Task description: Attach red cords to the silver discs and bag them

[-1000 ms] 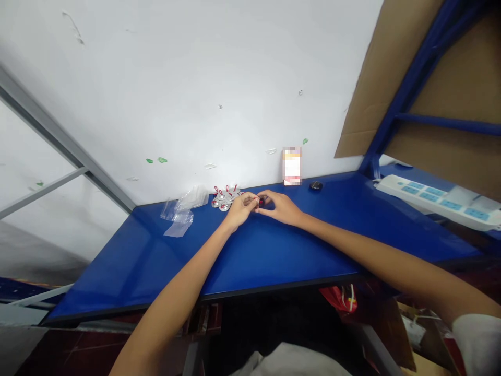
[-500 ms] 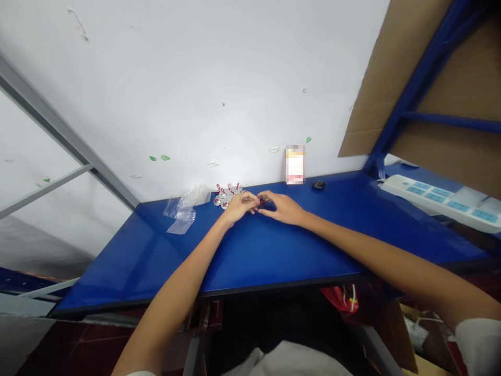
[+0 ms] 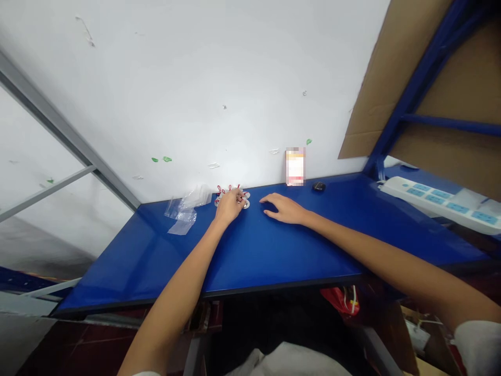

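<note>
My left hand [image 3: 230,205] is over a pile of round silvery discs with red cord loops [image 3: 246,195] at the back of the blue table. Its fingers are curled down among the discs. What lies between the fingertips, if anything, is too small to make out. To the right of the pile, my right hand [image 3: 285,208] rests low over the table with nothing in it. Its thumb and fingers are apart, pointing towards the discs.
Clear plastic bags [image 3: 183,220] lie left of the discs. A blurred card [image 3: 295,167] leans against the white wall, with a small black object [image 3: 319,186] beside it. A white power strip [image 3: 442,201] is at the right, by the blue frame [image 3: 403,99].
My hands were together around a small dark and red item and have parted. The left has moved left onto the disc pile; the right has stayed, now empty.
</note>
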Motion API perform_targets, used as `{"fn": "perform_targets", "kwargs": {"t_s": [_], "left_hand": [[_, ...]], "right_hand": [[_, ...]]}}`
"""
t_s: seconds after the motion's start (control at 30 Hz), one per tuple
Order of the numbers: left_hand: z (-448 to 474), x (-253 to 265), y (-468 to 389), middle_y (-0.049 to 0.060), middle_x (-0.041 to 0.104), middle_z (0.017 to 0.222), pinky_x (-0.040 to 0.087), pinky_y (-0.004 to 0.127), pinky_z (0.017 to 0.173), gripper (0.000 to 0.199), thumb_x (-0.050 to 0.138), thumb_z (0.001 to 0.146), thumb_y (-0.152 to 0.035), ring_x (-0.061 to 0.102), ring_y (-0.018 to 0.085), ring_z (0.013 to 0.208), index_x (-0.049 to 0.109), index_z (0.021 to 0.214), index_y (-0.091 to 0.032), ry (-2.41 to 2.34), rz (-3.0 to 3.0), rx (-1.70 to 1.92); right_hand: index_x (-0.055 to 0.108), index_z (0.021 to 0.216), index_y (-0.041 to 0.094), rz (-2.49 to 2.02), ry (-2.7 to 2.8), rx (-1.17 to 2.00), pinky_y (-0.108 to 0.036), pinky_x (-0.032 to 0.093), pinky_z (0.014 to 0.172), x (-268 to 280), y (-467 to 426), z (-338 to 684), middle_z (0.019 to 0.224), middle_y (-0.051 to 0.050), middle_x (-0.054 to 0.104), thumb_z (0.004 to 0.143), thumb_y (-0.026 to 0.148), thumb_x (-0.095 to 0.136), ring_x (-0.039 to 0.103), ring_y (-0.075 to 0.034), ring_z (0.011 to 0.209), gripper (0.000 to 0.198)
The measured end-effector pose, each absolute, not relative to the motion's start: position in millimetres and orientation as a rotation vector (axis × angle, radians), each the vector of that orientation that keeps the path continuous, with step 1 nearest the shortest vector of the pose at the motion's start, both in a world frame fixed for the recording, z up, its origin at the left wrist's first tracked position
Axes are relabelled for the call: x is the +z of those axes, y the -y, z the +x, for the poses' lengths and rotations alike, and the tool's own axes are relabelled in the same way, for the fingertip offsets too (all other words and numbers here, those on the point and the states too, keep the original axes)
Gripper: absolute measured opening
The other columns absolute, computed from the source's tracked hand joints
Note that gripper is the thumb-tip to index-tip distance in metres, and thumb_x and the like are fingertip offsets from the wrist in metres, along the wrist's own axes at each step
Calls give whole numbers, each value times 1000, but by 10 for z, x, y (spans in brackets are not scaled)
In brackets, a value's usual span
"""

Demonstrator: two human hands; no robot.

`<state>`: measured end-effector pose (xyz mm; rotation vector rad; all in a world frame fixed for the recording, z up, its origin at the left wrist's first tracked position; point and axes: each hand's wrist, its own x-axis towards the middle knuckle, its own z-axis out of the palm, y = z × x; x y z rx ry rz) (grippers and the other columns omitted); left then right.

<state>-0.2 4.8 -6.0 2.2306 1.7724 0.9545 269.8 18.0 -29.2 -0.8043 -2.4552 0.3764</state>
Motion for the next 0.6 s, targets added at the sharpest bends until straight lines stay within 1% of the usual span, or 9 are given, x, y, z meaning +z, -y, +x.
{"fn": "perform_targets", "kwargs": {"t_s": [0.1, 0.23, 0.3, 0.37, 0.4, 0.47, 0.53, 0.57, 0.6], "left_hand": [[-62, 52, -38, 7, 78, 97, 53, 37, 82, 10, 71, 94, -30, 73, 26, 87, 74, 100, -23, -1848, 2220, 974], [-347, 327, 17, 10, 78, 103, 53, 40, 88, 16, 61, 98, -32, 71, 29, 96, 74, 98, -23, -2100, 2219, 970], [-562, 458, 71, 14, 76, 109, 53, 43, 92, 19, 59, 98, -33, 70, 33, 105, 74, 99, -21, -2299, 2171, 884], [-788, 551, 133, 20, 73, 117, 53, 47, 95, 23, 60, 97, -36, 67, 38, 115, 73, 104, -19, -2506, 2061, 719], [-896, 580, 163, 22, 71, 122, 53, 49, 97, 28, 63, 95, -40, 65, 40, 120, 72, 109, -18, -2586, 1983, 618], [-1092, 607, 209, 26, 68, 129, 53, 53, 100, 50, 71, 89, -52, 62, 44, 124, 68, 122, -14, -2675, 1806, 445], [-1265, 605, 235, 33, 60, 140, 50, 58, 104, 74, 76, 83, -62, 55, 50, 133, 63, 132, -8, -2814, 1665, 438], [-1347, 599, 242, 35, 56, 145, 49, 60, 105, 80, 74, 83, -64, 51, 52, 138, 60, 136, -6, -2889, 1610, 473], [-1427, 591, 248, 37, 53, 149, 48, 62, 106, 82, 72, 84, -64, 48, 53, 140, 58, 138, -5, -2955, 1541, 511]], "right_hand": [[64, 140, 25, -787, 2495, 364, -53, 55, 108, -281, -195, 2713, 136, -12, 70, 102, 35, 62, 65, -32, 127, 39], [68, 133, 24, -721, 2526, 369, -52, 53, 109, -254, -218, 2726, 134, -11, 71, 102, 32, 60, 64, -31, 126, 33], [72, 126, 24, -675, 2542, 374, -52, 52, 111, -243, -236, 2728, 134, -10, 71, 102, 31, 59, 64, -30, 127, 28], [74, 122, 24, -656, 2555, 379, -52, 51, 112, -234, -255, 2731, 136, -10, 71, 102, 31, 59, 64, -30, 127, 26], [75, 121, 24, -652, 2560, 382, -52, 51, 112, -230, -264, 2732, 136, -10, 71, 102, 31, 59, 64, -30, 127, 25], [76, 121, 24, -650, 2565, 387, -51, 51, 113, -225, -278, 2737, 136, -10, 72, 102, 31, 60, 64, -30, 127, 26], [76, 121, 24, -644, 2565, 387, -50, 51, 113, -224, -287, 2744, 136, -10, 72, 102, 31, 60, 64, -29, 128, 26], [76, 121, 24, -639, 2565, 387, -50, 51, 113, -224, -289, 2747, 137, -10, 72, 101, 30, 61, 64, -29, 128, 26], [76, 122, 25, -634, 2563, 388, -50, 51, 113, -225, -290, 2750, 137, -10, 72, 101, 30, 61, 64, -29, 128, 26]]}}
